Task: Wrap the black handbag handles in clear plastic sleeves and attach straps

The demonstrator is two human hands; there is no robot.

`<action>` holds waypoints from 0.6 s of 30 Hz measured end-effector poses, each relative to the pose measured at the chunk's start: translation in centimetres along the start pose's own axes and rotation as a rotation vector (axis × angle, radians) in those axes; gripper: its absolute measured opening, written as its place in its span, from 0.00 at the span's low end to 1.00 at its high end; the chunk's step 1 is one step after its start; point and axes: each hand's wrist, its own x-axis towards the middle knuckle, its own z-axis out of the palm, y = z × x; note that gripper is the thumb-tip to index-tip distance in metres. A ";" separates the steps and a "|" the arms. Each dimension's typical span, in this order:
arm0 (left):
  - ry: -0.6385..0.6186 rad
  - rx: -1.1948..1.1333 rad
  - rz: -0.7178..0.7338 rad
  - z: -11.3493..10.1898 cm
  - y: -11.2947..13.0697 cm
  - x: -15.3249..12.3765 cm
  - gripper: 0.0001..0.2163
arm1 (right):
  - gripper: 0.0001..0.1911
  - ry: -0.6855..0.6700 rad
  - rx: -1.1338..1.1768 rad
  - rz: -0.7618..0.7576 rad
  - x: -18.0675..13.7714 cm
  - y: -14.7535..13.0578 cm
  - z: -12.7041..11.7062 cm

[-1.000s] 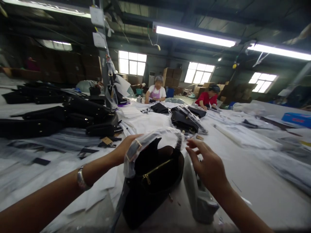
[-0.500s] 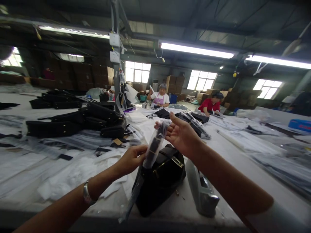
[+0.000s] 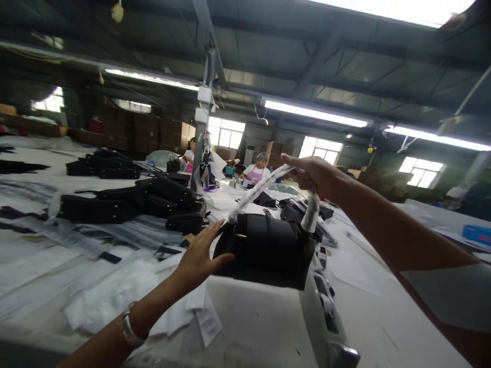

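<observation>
A black handbag [image 3: 268,250] hangs in the air above the white table [image 3: 253,332], lifted by its plastic-wrapped handle [image 3: 264,185]. My right hand [image 3: 316,174] is closed around the top of that handle. My left hand [image 3: 199,255] is open, fingers spread, palm against the bag's left end. A watch sits on my left wrist.
A grey tape dispenser [image 3: 326,317] lies under the bag at the right. Piles of black bags [image 3: 153,197] and plastic sleeves cover the left of the table. White paper sheets [image 3: 126,291] lie near my left arm. Two people sit at the far end [image 3: 261,171].
The bag stood on the table with my hands working on its wrapped handle; now my right hand has lifted it by the handle and my left hand has opened against its side.
</observation>
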 end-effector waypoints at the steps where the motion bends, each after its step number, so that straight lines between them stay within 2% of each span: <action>1: -0.023 -0.054 -0.046 0.6 -0.1 -0.9 0.35 | 0.21 0.001 -0.024 -0.024 0.3 0.5 0.2; 4: -0.091 -0.266 -0.236 3.1 -0.1 -4.3 0.30 | 0.24 0.008 -0.132 -0.153 1.1 3.4 1.2; 7: -0.146 -0.402 -0.426 6.1 0.5 -8.1 0.23 | 0.28 0.006 -0.286 -0.236 2.0 7.5 2.6; 9: -0.183 -0.440 -0.503 8.2 1.1 -10.2 0.18 | 0.28 0.020 -0.344 -0.241 2.2 9.9 3.3; 12: -0.222 -0.564 -0.584 10.5 1.5 -12.3 0.13 | 0.26 0.129 -0.390 -0.277 0.6 11.9 3.3; 15: -0.239 -0.713 -0.631 11.1 1.4 -13.6 0.15 | 0.22 0.401 -0.406 -0.358 -4.7 12.5 3.3; 17: -0.231 -0.759 -0.647 10.8 1.2 -14.2 0.17 | 0.17 0.833 -0.437 -0.453 -9.9 13.7 4.2; 18: -0.230 -0.772 -0.668 10.5 1.2 -14.4 0.18 | 0.14 0.894 -0.400 -0.413 -12.7 14.7 5.1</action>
